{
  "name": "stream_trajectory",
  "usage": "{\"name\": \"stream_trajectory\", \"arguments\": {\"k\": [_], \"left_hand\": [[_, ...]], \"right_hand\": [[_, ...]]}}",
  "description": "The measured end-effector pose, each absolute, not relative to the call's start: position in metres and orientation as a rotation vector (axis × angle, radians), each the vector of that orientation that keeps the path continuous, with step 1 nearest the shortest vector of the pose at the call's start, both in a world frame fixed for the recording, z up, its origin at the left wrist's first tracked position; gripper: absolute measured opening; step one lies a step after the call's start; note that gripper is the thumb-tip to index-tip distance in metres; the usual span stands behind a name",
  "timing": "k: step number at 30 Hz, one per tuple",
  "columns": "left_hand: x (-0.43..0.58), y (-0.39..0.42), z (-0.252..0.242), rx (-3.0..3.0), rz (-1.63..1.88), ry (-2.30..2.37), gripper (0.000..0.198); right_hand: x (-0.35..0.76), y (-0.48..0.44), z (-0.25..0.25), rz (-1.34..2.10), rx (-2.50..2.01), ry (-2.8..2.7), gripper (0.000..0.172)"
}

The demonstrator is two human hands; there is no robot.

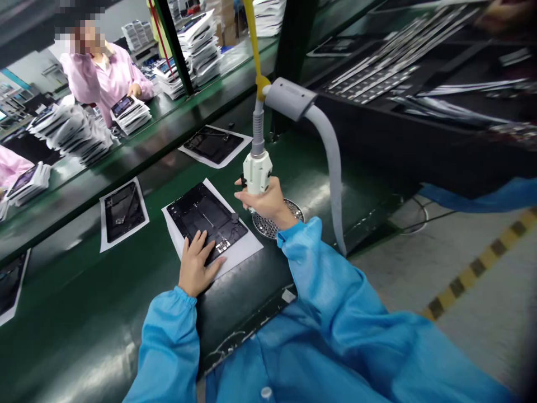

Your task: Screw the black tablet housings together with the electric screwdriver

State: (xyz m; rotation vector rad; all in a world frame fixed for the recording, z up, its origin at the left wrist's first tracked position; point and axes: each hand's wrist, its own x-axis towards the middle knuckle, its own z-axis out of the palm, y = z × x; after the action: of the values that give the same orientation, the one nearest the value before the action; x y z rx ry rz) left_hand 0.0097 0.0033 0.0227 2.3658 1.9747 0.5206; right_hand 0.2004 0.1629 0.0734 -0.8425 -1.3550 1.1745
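Observation:
A black flat device panel (205,215) lies on a white sheet (247,246) on the dark green conveyor belt (84,313). My left hand (197,266) rests flat on the panel's near corner, fingers spread. My right hand (268,202) grips the white body of a hanging electric screwdriver (257,168), held upright over the panel's right edge. A grey hose (331,162) and yellow cable (253,45) run up from the tool. A round perforated metal dish (268,225) sits just behind my right wrist.
More black panels on white sheets (123,212) (215,145) lie further along the belt. Across it, a person in a pink coat (104,75) handles stacked panels (71,131). A dark bench with parts (394,61) stands to the right; bare floor with a striped line (474,268).

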Motion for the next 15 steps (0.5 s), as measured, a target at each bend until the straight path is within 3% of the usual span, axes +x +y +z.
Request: {"name": "stream_trajectory", "arguments": {"k": [8, 15], "left_hand": [[0.015, 0.002, 0.02, 2.403, 0.561, 1.977, 0.032], [0.024, 0.003, 0.022, 2.385, 0.484, 1.992, 0.035]], "right_hand": [[0.203, 0.157, 0.076, 1.113, -0.805, -1.317, 0.023], [0.172, 0.115, 0.079, 1.25, -0.709, -1.408, 0.022]]}}
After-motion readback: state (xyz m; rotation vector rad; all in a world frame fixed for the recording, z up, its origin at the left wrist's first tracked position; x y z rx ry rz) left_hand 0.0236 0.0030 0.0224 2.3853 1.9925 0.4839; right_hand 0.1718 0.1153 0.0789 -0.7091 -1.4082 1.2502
